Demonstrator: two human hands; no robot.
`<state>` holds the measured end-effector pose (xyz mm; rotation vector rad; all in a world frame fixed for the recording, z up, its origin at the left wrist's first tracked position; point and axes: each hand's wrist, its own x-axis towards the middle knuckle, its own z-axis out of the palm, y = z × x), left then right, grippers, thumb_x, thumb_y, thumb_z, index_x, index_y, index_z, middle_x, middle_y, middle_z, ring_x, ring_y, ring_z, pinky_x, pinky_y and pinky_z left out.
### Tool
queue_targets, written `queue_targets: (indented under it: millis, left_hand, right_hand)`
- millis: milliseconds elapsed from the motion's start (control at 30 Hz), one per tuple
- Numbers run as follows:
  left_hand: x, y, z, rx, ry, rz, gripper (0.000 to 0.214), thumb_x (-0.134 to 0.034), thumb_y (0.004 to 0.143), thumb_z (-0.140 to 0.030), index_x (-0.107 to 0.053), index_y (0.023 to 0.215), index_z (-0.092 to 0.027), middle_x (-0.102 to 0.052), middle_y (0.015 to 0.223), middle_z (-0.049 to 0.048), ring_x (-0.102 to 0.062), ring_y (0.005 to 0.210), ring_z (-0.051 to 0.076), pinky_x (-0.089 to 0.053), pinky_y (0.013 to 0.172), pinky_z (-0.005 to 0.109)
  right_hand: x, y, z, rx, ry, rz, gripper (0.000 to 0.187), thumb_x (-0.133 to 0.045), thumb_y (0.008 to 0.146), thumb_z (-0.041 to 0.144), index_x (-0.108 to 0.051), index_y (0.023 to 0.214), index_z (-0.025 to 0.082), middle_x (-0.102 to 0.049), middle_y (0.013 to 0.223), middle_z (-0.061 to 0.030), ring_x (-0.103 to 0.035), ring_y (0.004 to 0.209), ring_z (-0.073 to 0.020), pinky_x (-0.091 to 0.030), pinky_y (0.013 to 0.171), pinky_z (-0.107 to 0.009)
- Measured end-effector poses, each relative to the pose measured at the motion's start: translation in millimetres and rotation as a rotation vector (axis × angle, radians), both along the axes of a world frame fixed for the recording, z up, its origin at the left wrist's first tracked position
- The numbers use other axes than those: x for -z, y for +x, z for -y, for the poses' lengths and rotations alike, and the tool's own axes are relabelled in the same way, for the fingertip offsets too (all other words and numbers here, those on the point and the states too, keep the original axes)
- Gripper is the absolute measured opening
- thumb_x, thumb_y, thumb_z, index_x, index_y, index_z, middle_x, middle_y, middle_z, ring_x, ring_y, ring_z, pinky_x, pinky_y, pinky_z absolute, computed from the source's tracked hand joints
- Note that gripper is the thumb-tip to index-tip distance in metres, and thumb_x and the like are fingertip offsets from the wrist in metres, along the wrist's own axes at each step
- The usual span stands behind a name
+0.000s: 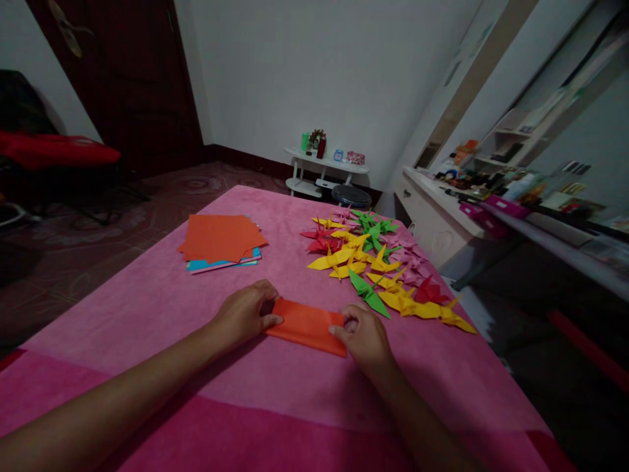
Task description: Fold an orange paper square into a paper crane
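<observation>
Evidently, both ends of an orange paper [305, 326] are pinched: its left end is held by the left grip [251, 312], thumb on top, and its right end by the right grip [367, 335] in the same manner. The paper is laid low over the bench [162, 314], between the two grips. It has been folded into a narrow oblong, so only early folding seems to be done on it; neither wings nor neck can be seen. Just beyond the right grip, a green crane [369, 294] is found, and this side may be a little crowded by it. Behind it, many finished cranes [339, 258] are gathered in yellow, red, green and pink; their exact number cannot be told. At the far left, a stack [221, 237] of flat sheets, orange on top, is left unfolded. Farther away, a white stand [358, 169] and a stool [352, 195] are seen.
</observation>
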<state>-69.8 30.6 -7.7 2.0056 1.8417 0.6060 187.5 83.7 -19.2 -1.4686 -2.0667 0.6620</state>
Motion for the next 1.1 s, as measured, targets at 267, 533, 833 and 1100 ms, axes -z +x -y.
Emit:
queue_targets:
  millis: [267,533,833,1100]
  left_hand:
    - [-7.9,-6,-18,0.087,-0.169,0.006,0.050,-0.078,0.056,-0.045,-0.066,0.100,-0.024,-0.067,0.092,-0.0009,-0.059,0.077,0.017,-0.038,0.063,0.023]
    - [11.1,3,-34,0.008,-0.042,0.596,0.022,-0.063,0.075,-0.037,-0.064,0.076,-0.014,-0.064,0.071,0.0019,-0.056,0.065,0.015,-0.042,0.059,0.023]
    - [24.8,7,-24,-0.056,0.178,0.556,0.024,-0.063,0.079,-0.031,-0.068,0.098,-0.018,-0.068,0.091,0.0029,-0.062,0.080,0.016,-0.048,0.069,0.023]
    - [18.5,10,-22,-0.071,0.179,0.601,0.024,-0.063,0.078,-0.032,-0.069,0.095,-0.016,-0.070,0.086,0.0039,-0.063,0.075,0.016,-0.048,0.059,0.021]
  right_hand:
    - [-1.5,-2,-16,-0.058,-0.280,-0.120,0.024,-0.073,0.056,0.016,-0.063,0.078,0.019,-0.060,0.062,0.0041,-0.053,0.055,-0.0113,-0.036,0.050,-0.020]
    - [-2.1,-15,-23,-0.025,-0.193,-0.653,0.016,-0.068,0.068,0.030,-0.061,0.069,0.016,-0.052,0.059,0.0034,-0.047,0.055,-0.0104,-0.037,0.051,-0.021]
    - [8.4,-12,-21,0.019,-0.137,-0.740,0.021,-0.066,0.073,0.026,-0.065,0.092,0.017,-0.059,0.077,-0.0012,-0.057,0.071,-0.0136,-0.046,0.066,-0.025]
    - [9.0,-14,-18,-0.043,-0.160,-0.743,0.030,-0.068,0.069,0.021,-0.064,0.098,0.018,-0.045,0.063,0.0057,-0.044,0.057,-0.0100,-0.039,0.054,-0.021]
